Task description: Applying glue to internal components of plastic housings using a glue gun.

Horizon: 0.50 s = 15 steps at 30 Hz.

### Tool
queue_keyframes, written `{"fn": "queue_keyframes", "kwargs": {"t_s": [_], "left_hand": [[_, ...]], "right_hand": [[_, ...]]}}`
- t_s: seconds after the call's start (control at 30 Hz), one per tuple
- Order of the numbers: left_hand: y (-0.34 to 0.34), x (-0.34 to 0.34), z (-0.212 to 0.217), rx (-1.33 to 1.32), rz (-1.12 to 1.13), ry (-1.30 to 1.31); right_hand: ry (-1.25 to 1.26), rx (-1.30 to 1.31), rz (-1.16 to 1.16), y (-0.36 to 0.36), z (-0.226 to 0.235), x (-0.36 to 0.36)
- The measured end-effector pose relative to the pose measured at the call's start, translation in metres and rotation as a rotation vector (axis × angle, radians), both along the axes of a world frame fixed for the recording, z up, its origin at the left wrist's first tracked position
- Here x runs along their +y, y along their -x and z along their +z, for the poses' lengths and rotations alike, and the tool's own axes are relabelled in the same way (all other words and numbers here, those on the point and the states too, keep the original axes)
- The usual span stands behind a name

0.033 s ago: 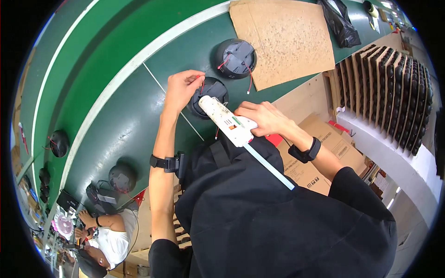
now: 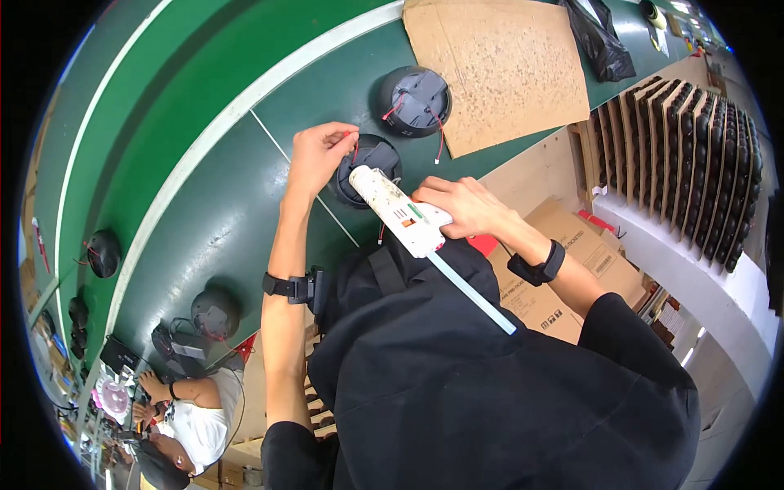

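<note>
My right hand (image 2: 465, 206) is wrapped round the handle of a white hot glue gun (image 2: 400, 214), worn and stained near its front. A long pale glue stick (image 2: 474, 294) sticks out of its back end. The front of the gun covers part of a round black housing (image 2: 377, 153) on the green table, so its nozzle is hidden. Between thumb and forefinger my left hand (image 2: 314, 159) pinches a thin red wire (image 2: 355, 145) that rises from this housing. Just beyond lies a second round housing (image 2: 415, 101), with red wires and small connectors trailing from it.
Speckled cardboard (image 2: 506, 73) covers the table's far part, beside a black plastic bag (image 2: 604, 45). At right, a rack (image 2: 678, 163) holds many black round parts above cartons (image 2: 572, 261). Another housing (image 2: 216, 313) sits at left, near a seated co-worker (image 2: 196, 425). A green belt (image 2: 220, 49) runs behind.
</note>
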<state>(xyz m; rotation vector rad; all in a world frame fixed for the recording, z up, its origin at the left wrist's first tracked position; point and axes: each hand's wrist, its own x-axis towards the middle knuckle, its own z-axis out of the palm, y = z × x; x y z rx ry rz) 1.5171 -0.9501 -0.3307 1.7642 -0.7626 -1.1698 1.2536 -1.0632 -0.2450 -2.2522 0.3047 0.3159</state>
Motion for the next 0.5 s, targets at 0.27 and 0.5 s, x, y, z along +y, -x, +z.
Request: {"fn": "queue_keyframes", "kwargs": {"t_s": [0.27,0.5], "left_hand": [[-0.014,0.024,0.017,-0.012,0.033,0.017],[-0.009,0.071,0.037,-0.008,-0.126,-0.010]], "right_hand": [[0.023,0.034,-0.049,0.000,0.004,0.006],[0.006,0.048,-0.046,-0.004,0.013,-0.005]]}}
